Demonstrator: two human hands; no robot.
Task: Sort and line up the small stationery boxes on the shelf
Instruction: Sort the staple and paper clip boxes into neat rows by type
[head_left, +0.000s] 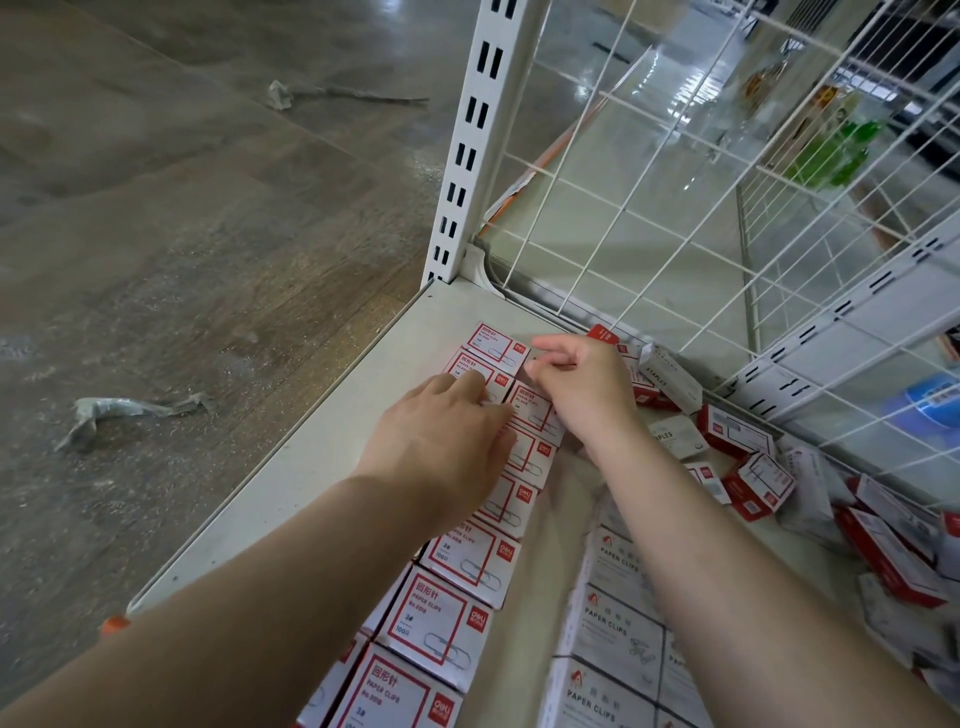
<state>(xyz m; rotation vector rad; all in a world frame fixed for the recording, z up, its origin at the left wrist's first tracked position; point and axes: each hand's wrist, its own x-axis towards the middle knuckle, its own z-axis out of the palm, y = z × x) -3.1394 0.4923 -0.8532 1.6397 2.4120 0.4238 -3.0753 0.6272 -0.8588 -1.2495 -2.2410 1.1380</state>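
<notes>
Two bare forearms reach from the bottom edge over a white shelf (322, 415), where a row of about nine red-and-white paper clip boxes (470, 558) runs from the near edge toward the back corner, with a second row of at least three white paper clip boxes (613, 636) just to its right. Left hand (441, 436) lies flat on the red-and-white row, fingers together and pressing down, while the right hand (582, 387) has its grip curled at the row's far end; whether it pinches a box cannot be told. Right of the hands, a loose heap of red and white staple boxes (748, 467), too jumbled to count, lies against the wire grid back (675, 218).
</notes>
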